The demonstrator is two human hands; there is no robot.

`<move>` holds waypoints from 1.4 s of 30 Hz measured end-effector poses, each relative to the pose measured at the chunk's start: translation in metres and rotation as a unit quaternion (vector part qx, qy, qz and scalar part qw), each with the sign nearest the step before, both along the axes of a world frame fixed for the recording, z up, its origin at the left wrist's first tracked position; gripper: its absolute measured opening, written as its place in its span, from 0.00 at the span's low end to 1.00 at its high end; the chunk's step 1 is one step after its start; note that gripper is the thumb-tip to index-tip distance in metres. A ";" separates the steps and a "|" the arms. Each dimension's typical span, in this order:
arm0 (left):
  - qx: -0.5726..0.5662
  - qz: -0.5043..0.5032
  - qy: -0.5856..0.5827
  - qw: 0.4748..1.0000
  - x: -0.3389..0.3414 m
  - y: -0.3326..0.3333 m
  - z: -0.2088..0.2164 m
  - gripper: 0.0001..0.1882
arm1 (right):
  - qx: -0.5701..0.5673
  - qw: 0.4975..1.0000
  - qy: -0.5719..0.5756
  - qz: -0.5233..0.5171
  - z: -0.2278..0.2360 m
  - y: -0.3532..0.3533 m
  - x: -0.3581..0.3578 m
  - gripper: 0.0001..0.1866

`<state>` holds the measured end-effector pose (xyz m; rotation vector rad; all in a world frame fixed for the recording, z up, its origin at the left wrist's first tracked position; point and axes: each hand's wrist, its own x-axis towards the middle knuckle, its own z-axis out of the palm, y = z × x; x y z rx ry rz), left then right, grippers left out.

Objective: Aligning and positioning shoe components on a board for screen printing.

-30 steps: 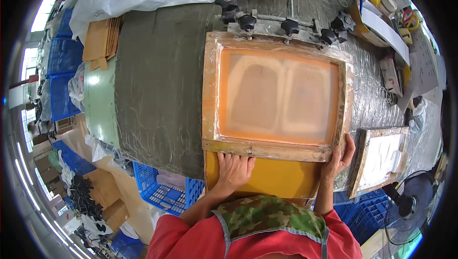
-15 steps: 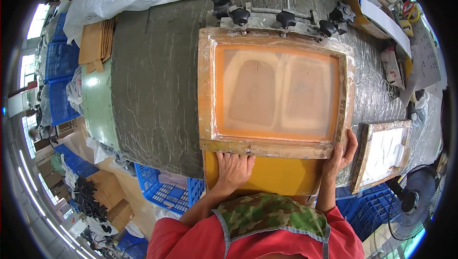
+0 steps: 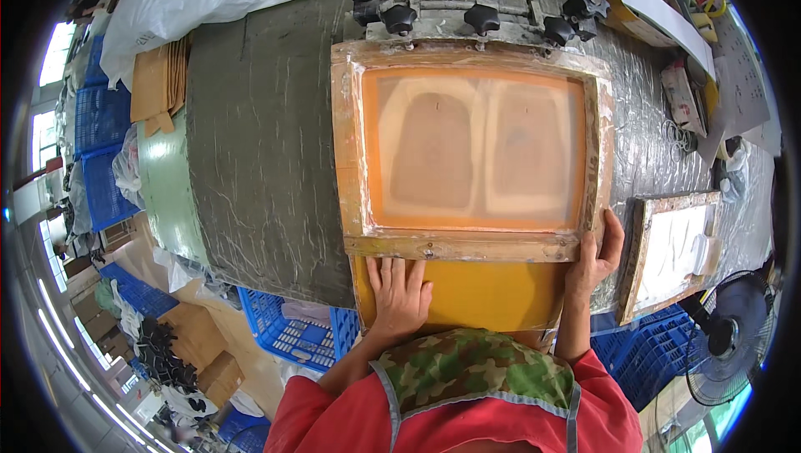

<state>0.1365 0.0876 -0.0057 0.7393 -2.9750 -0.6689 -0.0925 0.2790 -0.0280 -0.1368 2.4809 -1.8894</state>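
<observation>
A wooden screen-printing frame [image 3: 467,249] with orange-edged mesh [image 3: 480,221] lies in front of me. Two pale rounded outlines show in the mesh. Black star knobs [image 3: 481,18] clamp its far side. From under the near rail a yellow board [image 3: 492,296] sticks out toward me. My left hand [image 3: 399,299] rests on that board, fingers stretched and apart, with the tips at the rail's near edge. At the near right corner, my right hand [image 3: 594,265] grips the frame, thumb and fingers on either side of the wood.
A smaller wooden frame [image 3: 641,261] with a white face lies on the right, near a black fan [image 3: 724,338]. Blue crates [image 3: 292,336] stand below the table edge. Plastic sheeting [image 3: 225,2] and brown cardboard [image 3: 154,86] lie at far left; papers [image 3: 676,32] at far right.
My left hand's fingers were bent with their tips under the rail; now they lie straighter and further apart on the yellow board. My right hand keeps its corner grip. The whole view has shifted slightly.
</observation>
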 end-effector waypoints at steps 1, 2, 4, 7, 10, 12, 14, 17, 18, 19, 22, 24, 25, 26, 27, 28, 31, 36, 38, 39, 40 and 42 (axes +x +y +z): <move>-0.001 -0.002 -0.008 1.000 0.003 -0.001 -0.001 0.26 | 0.016 1.000 -0.002 -0.002 0.000 0.000 0.000 0.24; 0.011 0.005 0.014 1.000 0.006 -0.001 -0.002 0.25 | 0.016 1.000 -0.004 -0.004 -0.001 0.000 0.000 0.24; 0.022 0.012 0.037 0.999 0.010 -0.001 -0.005 0.24 | 0.000 1.000 0.008 -0.001 -0.002 0.000 0.000 0.23; 0.028 0.032 0.081 0.996 0.012 -0.001 -0.005 0.23 | -0.006 1.000 -0.003 -0.002 -0.002 -0.001 -0.001 0.23; 0.023 0.031 0.065 0.997 0.010 0.000 -0.001 0.22 | 0.002 1.000 -0.013 0.017 0.000 -0.004 -0.004 0.24; 0.020 0.035 0.065 0.997 0.006 0.000 0.001 0.22 | 0.003 0.999 -0.021 0.032 0.001 -0.006 -0.007 0.25; 0.024 0.040 0.068 0.997 0.005 0.000 0.001 0.23 | 0.004 0.999 -0.026 0.041 0.001 -0.006 -0.010 0.27; 0.027 0.045 0.057 0.997 0.006 0.002 -0.002 0.24 | 0.038 0.997 -0.037 0.058 0.000 -0.004 -0.013 0.28; 0.027 0.047 0.033 0.998 0.008 0.003 -0.002 0.24 | 0.040 0.997 -0.025 0.058 -0.001 -0.004 -0.013 0.28; 0.024 0.042 0.034 0.998 0.008 0.002 -0.003 0.25 | 0.042 0.997 -0.003 0.063 -0.001 -0.004 -0.014 0.27; 0.029 0.045 0.038 0.998 0.009 0.003 -0.002 0.25 | 0.066 0.995 0.012 0.072 0.001 -0.004 -0.015 0.27; 0.029 0.043 0.057 0.997 0.007 0.004 0.000 0.25 | 0.057 0.996 0.019 0.059 0.003 -0.008 -0.015 0.25; 0.031 0.043 0.058 0.997 0.006 0.005 0.002 0.25 | 0.042 0.998 0.008 0.050 0.005 -0.009 -0.013 0.23; 0.021 0.039 0.062 0.997 0.004 0.005 0.003 0.25 | 0.066 0.996 0.040 0.050 0.006 -0.011 -0.015 0.22; 0.019 0.034 0.073 0.997 0.004 0.004 0.005 0.25 | 0.043 0.997 0.043 0.052 0.008 -0.012 -0.013 0.21; 0.007 0.027 0.100 0.995 0.003 0.004 0.005 0.25 | -0.032 0.998 -0.007 0.050 0.010 -0.013 -0.012 0.22; 0.000 0.026 0.088 0.996 0.005 0.004 0.006 0.26 | -0.049 0.996 -0.001 0.068 0.013 -0.013 -0.012 0.22; 0.002 0.005 0.126 0.992 0.008 0.001 0.004 0.26 | -0.049 0.997 -0.002 0.068 0.008 -0.010 -0.010 0.22; -0.015 0.022 0.128 0.991 0.008 0.001 0.003 0.25 | -0.062 0.995 0.012 0.071 0.003 -0.009 -0.011 0.22; -0.030 0.009 0.126 0.991 0.007 0.001 0.002 0.25 | -0.063 0.996 -0.004 0.068 0.000 -0.009 -0.012 0.23; -0.026 0.029 0.124 0.991 0.007 0.001 0.001 0.25 | -0.072 0.995 0.018 0.071 -0.003 -0.008 -0.012 0.23; -0.042 0.018 0.108 0.993 0.005 0.003 0.000 0.26 | -0.064 0.996 0.007 0.068 -0.007 -0.006 -0.014 0.23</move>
